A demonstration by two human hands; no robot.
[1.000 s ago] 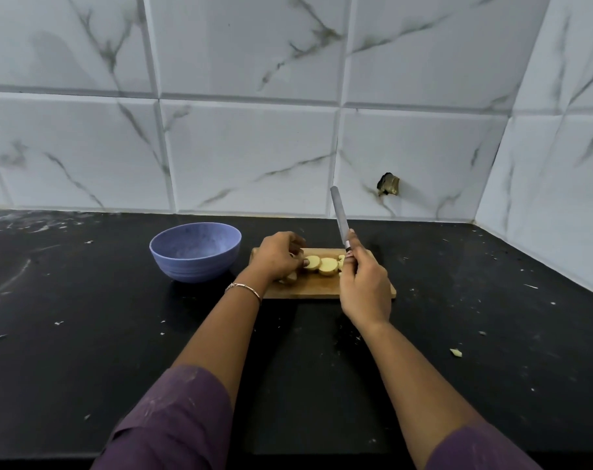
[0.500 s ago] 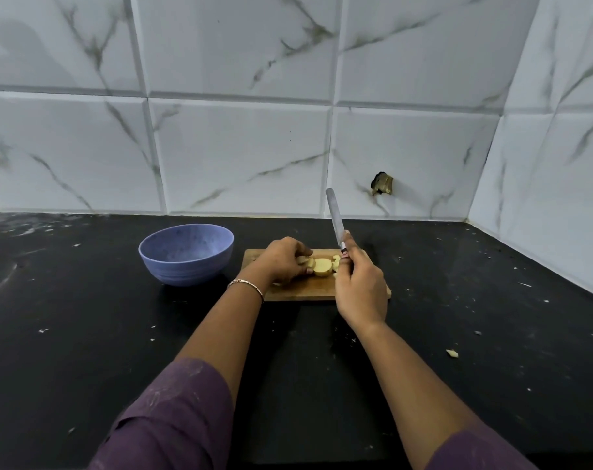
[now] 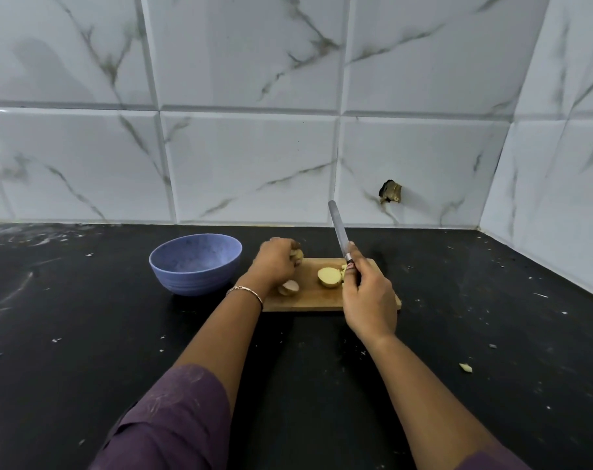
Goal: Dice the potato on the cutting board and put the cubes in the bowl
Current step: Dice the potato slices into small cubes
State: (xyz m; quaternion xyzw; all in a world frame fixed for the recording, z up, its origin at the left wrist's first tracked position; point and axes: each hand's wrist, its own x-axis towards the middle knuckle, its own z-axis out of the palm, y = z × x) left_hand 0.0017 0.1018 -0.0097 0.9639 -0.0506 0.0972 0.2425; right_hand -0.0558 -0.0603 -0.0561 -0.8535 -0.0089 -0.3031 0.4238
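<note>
A view from the person's head looks down over two forearms in rolled purple sleeves (image 3: 173, 412) reaching across a black table (image 3: 85, 334) flecked with pale crumbs. A small wooden cutting board (image 3: 308, 300) lies near the back of the table, with a blue bowl (image 3: 195, 264) standing just to its left, close to the board but apart from it.

The left hand (image 3: 276, 262), a thin bracelet (image 3: 246, 291) on its wrist, is at the board's far left corner, next to the bowl. Its fingers are curled around a potato chunk (image 3: 297, 255), of which only a little peeks out past the fingertips.

The right hand (image 3: 369, 300) is over the right part of the board, wrapped around the handle of a knife (image 3: 339, 230). The blade points up and away toward the wall, leaning slightly left, clear of the board.

On the board, a round potato slice (image 3: 329, 277) lies cut face up near the middle. Some small cut bits (image 3: 343, 267) sit just beside it, against the right hand's fingers. A potato end piece (image 3: 288, 288) with skin on it rests near the left wrist.

Behind stands a wall (image 3: 254, 164) of white tiles with grey veins, one with a ragged hole (image 3: 390, 191). A pale scrap (image 3: 465, 368) lies on the table to the right, well apart from the board.
</note>
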